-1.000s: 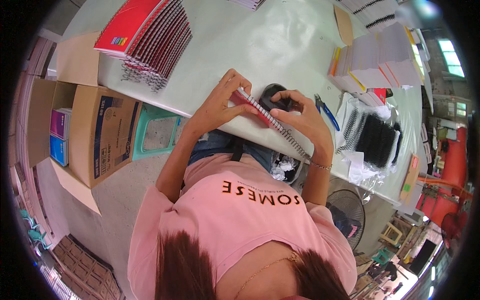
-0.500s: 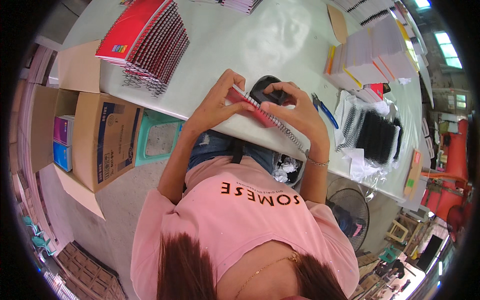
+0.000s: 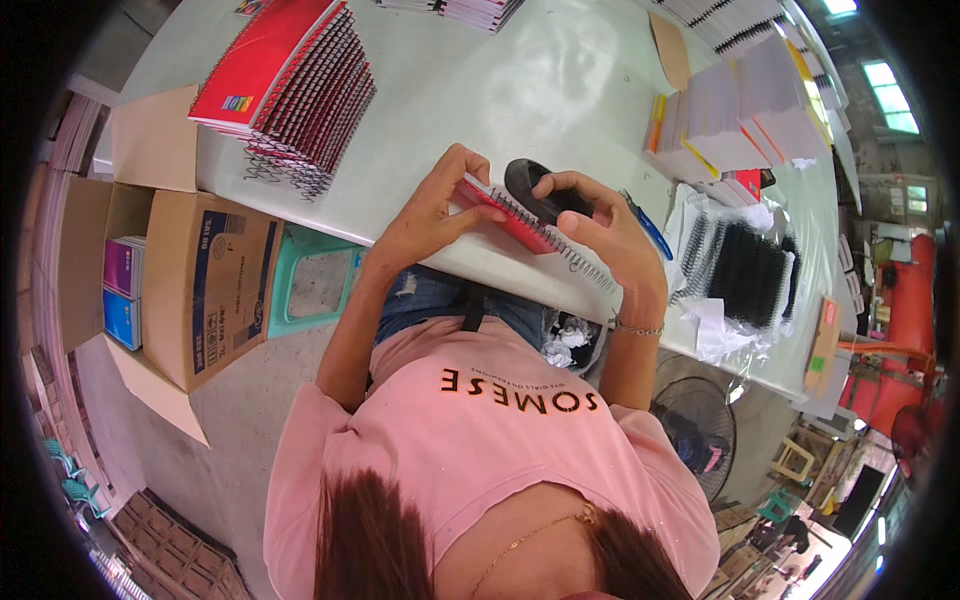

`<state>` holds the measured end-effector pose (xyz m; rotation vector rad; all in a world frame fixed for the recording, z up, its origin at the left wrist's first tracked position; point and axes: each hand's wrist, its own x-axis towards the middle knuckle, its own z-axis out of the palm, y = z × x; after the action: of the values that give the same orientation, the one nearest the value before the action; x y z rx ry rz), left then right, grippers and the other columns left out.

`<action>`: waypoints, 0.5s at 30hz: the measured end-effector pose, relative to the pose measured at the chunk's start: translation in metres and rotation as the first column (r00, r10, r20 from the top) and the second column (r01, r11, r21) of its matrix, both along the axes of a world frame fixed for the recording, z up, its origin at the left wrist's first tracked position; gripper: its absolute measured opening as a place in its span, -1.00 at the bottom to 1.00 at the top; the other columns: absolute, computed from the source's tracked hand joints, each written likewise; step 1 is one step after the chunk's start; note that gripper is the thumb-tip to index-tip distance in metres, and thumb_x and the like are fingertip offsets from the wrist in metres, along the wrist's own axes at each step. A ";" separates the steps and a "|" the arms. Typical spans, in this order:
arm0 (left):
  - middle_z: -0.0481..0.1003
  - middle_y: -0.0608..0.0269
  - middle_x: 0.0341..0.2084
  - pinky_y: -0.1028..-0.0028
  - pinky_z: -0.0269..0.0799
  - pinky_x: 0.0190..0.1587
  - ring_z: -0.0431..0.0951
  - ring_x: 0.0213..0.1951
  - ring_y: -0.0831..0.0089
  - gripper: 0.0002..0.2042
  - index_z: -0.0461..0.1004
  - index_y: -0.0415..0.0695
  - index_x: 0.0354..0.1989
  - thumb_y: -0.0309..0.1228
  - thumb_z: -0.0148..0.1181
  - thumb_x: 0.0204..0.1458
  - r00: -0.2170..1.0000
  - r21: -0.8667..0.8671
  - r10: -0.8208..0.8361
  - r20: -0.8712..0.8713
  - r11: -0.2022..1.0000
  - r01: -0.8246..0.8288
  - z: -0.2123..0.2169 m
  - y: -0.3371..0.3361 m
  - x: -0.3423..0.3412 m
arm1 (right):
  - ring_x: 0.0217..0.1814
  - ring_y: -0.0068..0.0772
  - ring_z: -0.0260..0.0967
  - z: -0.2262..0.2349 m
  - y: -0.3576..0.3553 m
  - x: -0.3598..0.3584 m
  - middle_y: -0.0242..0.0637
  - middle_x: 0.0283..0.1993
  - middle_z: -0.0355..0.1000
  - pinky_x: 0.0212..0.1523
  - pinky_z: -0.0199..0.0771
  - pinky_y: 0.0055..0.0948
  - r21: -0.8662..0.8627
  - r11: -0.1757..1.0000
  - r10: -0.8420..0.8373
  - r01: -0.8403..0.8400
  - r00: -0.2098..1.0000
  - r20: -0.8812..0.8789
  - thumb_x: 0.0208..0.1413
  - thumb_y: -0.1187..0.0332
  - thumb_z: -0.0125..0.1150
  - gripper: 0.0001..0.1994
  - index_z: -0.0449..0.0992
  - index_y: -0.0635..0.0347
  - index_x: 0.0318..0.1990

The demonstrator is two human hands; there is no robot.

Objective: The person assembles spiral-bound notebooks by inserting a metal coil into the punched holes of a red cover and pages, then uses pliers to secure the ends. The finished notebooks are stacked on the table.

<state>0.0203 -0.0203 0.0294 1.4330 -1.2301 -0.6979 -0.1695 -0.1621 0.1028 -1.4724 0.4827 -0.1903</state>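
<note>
My left hand [image 3: 440,212] pinches a red notebook [image 3: 525,235] at the table's near edge, thumb on one face and fingers behind. Along its edge runs a dark spiral wire [image 3: 515,207], whose loose tail [image 3: 595,272] sticks out past the notebook toward my right wrist. Thumb and forefinger apart, my right hand [image 3: 612,225] hovers beside the wire and appears to hold nothing. Partly behind my right fingers is a black rounded object [image 3: 530,185]; its kind is unclear. Blue-handled pliers [image 3: 652,228] lie just right of that hand.
Red spiral notebooks [image 3: 290,95] are stacked at the left. Black spiral wires [image 3: 745,270] lie on white paper at the right, below page stacks [image 3: 735,105]. An open cardboard box [image 3: 215,285] stands left of the table, near a green stool [image 3: 305,280]. A fan [image 3: 695,425] is below right.
My right hand has come off the spiral wire and shifted slightly right, its thumb and forefinger now apart. My left hand still holds the notebook, which shows more of its red face.
</note>
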 end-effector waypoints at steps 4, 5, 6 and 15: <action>0.30 0.23 -0.18 0.44 0.36 -0.03 0.40 -0.12 0.40 -0.62 0.28 -0.18 -0.06 -0.47 0.34 0.02 1.000 -0.041 -0.006 -0.003 0.999 0.006 -0.004 -0.001 0.000 | 0.07 -0.27 0.35 0.002 0.010 0.002 -0.18 0.15 0.41 0.07 0.36 -0.33 -0.623 0.774 -0.144 0.116 0.990 0.005 -0.05 0.22 0.48 -0.57 0.57 0.08 0.00; 0.30 0.23 -0.17 0.44 0.36 -0.02 0.41 -0.12 0.41 -0.64 0.28 -0.18 -0.04 -0.48 0.31 0.05 1.000 -0.056 -0.002 0.027 0.998 0.004 -0.005 -0.001 0.000 | 0.11 -0.19 0.33 0.004 0.017 0.003 -0.13 0.22 0.38 0.10 0.34 -0.26 -0.794 0.592 -0.171 0.139 0.984 0.045 -0.08 0.21 0.50 -0.57 0.58 0.02 -0.01; 0.29 0.25 -0.18 0.46 0.35 -0.02 0.40 -0.12 0.45 -0.67 0.27 -0.17 -0.05 -0.50 0.28 0.08 1.000 -0.047 -0.006 -0.024 0.999 0.005 -0.005 -0.001 0.001 | 0.15 -0.14 0.29 0.004 0.023 0.001 -0.13 0.27 0.33 0.14 0.29 -0.20 -0.873 0.472 -0.154 0.119 0.987 0.051 -0.12 0.20 0.51 -0.56 0.59 -0.03 -0.01; 0.31 0.26 -0.18 0.49 0.38 -0.05 0.42 -0.13 0.52 -0.78 0.25 -0.17 -0.05 -0.55 0.12 0.19 0.997 -0.006 0.011 -0.079 1.000 -0.011 0.002 -0.001 -0.003 | 0.23 -0.07 0.22 0.001 0.034 -0.011 -0.27 0.42 0.20 0.24 0.15 -0.09 -0.988 0.155 -0.002 0.013 1.000 0.012 -0.20 0.21 0.50 -0.57 0.60 -0.09 -0.07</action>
<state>0.0176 -0.0214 0.0318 1.3931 -1.1609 -0.7360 -0.1808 -0.1280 0.1033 -2.8369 0.3233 -0.6254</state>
